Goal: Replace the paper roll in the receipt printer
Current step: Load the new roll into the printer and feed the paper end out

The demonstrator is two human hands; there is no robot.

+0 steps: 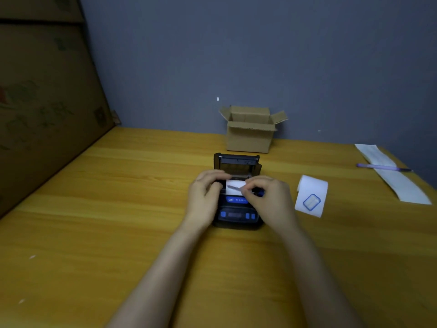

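A small black receipt printer [237,215] with blue buttons sits mid-table, its lid [236,160] swung up at the back. A white paper roll [234,185] lies in the open compartment. My left hand [205,197] grips the printer's left side with fingers reaching over the roll. My right hand [269,197] pinches the roll's loose paper end between thumb and fingers. A second white paper roll [311,196], with a blue label, rests on the table to the right of the printer.
A small open cardboard box [250,136] stands behind the printer against the grey wall. A long white paper strip [392,176] with a purple pen [383,167] across it lies at the far right. A large cardboard panel [45,110] borders the table's left side.
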